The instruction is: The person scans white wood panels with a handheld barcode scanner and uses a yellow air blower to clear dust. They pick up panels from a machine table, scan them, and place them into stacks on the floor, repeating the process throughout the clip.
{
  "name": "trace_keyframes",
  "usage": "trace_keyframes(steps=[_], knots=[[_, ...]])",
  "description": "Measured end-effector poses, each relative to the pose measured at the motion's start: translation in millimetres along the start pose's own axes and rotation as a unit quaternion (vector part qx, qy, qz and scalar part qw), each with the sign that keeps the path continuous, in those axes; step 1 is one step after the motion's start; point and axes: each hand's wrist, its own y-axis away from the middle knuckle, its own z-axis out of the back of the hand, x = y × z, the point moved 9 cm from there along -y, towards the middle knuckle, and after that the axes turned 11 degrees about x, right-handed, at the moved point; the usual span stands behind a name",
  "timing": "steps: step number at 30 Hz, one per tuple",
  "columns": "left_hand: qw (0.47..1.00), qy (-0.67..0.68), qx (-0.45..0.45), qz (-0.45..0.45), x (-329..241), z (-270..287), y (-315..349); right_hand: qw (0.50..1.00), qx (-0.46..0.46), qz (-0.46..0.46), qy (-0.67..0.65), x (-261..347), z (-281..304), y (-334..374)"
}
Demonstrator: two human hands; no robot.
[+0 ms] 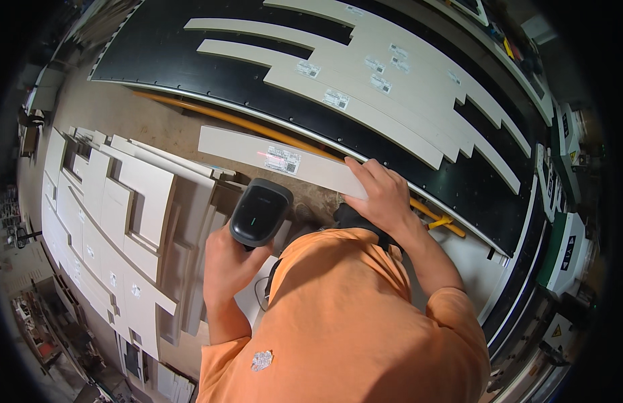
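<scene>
My left hand is wrapped round the handle of a black handheld barcode scanner, whose top shows a small green light. Red light from it falls on a printed label stuck to a long, narrow white board. With my right hand I grip that board by its right end, fingers over the upper face. The board is held out in front of me, apart from the black conveyor table beyond it. The scanner's handle is mostly hidden by my hand.
The black conveyor table bears several flat white boards, some labelled. At my left, stacks of cut white panels rise from the floor. A yellow bar runs along the table's near side. Machinery with a green panel stands at the right.
</scene>
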Motion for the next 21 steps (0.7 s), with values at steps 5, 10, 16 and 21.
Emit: trace_keyframes(steps=[5,10,16,21], knots=[[1.000,-0.009,-0.009,0.012,-12,-1,-10,1.000,0.001,0.005,0.013,-13,10,0],[0.999,-0.020,-0.025,0.007,-24,-3,-18,1.000,-0.008,0.008,-0.005,-30,10,0],[0.998,-0.038,-0.037,0.022,-15,-22,-43,0.994,0.023,-0.101,-0.023,-91,-8,14],[0.996,-0.050,0.017,0.066,9,-60,-71,0.994,-0.014,-0.106,0.031,-127,-12,28]])
